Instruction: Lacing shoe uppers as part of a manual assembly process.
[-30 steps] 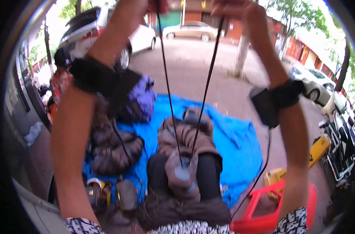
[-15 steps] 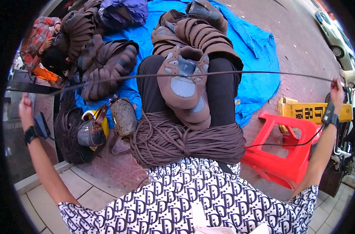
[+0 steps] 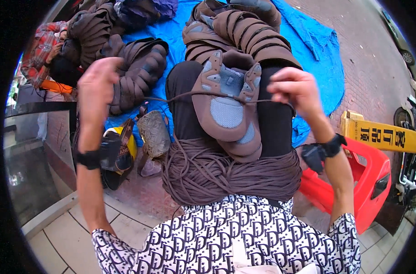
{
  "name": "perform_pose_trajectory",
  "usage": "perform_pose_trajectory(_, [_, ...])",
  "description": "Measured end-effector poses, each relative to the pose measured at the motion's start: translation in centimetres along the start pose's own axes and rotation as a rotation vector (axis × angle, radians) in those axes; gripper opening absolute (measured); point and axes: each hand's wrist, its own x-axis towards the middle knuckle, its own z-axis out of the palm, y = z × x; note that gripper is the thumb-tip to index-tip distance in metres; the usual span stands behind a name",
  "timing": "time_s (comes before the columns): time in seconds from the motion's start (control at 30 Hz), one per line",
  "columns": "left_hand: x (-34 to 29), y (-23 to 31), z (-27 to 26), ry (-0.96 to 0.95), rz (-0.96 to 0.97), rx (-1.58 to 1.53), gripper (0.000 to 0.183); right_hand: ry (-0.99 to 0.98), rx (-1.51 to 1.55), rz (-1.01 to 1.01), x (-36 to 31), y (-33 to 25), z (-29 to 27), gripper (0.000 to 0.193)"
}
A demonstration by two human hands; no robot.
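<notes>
There, a brown lace (image 3: 189, 96) taut over the shoe (image 3: 226, 107), between both hands (image 3: 98, 84) (image 3: 297, 89), each closed on it.

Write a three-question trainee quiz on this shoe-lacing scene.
1. True or false: both hands pinch the brown lace.
2. What lies heaped on the lap below the brown shoes?
A. brown laces
B. folded socks
C. newspaper
3. What colour is the stool beside the right hand?

Key:
1. True; the left hand grips the other end.
2. A, the pile of laces.
3. Red, the plastic stool.
</notes>
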Motion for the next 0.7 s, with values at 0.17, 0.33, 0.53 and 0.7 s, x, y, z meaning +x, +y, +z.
perform_pose_trajectory(0.17, [-3.4, 2.6, 10.3, -0.248, 0.235, 0.124, 0.013, -0.231, -0.135, 0.081, 2.6, -0.8, 6.5, 0.012])
perform_pose_trajectory(0.33, [-4.6, 2.8, 12.2, -0.226, 0.348, 0.137, 0.012, -0.260, -0.056, 0.177, 1.5, -0.5, 7.1, 0.008])
perform_pose_trajectory(0.53, [-6.2, 2.5, 12.2, -0.226, 0.438, 0.278, 0.009, -0.254, 0.146, 0.220, 0.2, -0.3, 7.3, 0.009])
perform_pose_trajectory(0.7, [-6.5, 2.9, 12.3, -0.218, 0.371, 0.251, 0.009, -0.248, 0.115, 0.205, -0.3, -0.3, 7.6, 0.008])
